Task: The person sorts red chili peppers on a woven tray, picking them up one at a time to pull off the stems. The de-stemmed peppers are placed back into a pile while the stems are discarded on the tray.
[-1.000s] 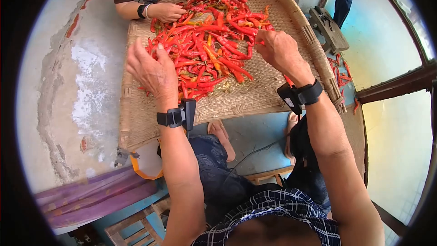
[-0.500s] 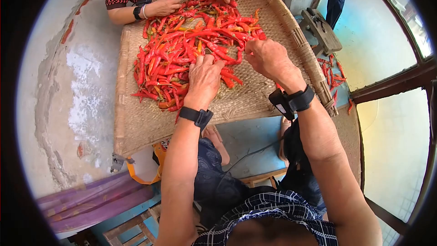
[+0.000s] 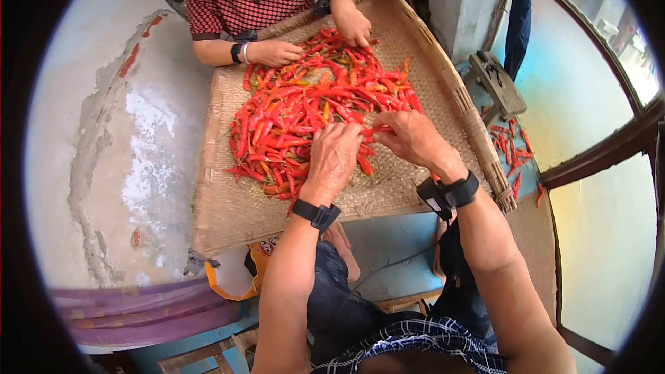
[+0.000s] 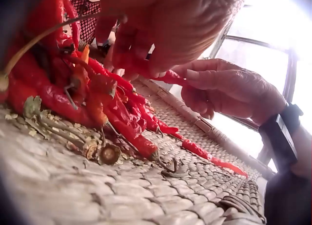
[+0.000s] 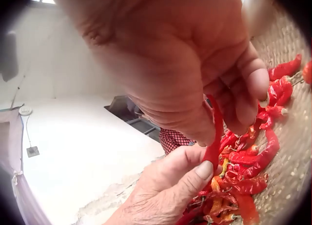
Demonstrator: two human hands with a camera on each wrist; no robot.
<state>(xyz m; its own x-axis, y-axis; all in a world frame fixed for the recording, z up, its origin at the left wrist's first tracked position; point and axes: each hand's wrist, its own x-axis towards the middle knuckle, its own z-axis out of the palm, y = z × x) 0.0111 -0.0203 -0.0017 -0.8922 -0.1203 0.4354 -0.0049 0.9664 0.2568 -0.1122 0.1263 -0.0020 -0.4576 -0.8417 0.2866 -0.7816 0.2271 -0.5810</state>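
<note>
Over a heap of red chili peppers (image 3: 277, 118) on a woven tray (image 3: 222, 215), both hands meet at one red pepper (image 5: 214, 132). The left hand (image 3: 334, 159) pinches one end between thumb and fingers, as the right wrist view shows (image 5: 170, 186). My right hand (image 3: 415, 140) holds the other end with thumb and fingertips, seen also in the left wrist view (image 4: 229, 88). Dried stems (image 4: 73, 137) and pale seeds lie on the weave below. The pepper's middle is partly covered by fingers.
Across the tray another person in a patterned shirt (image 3: 249, 0) has both hands at the heap's far edge. A small wooden stool (image 3: 502, 90) stands at the right, with loose peppers (image 3: 512, 149) on the floor near it. A wall (image 3: 104, 166) runs along the left.
My left hand has come from the tray's left side over the heap to meet the right hand at a pepper. The head view has shifted, showing more of the other person.
</note>
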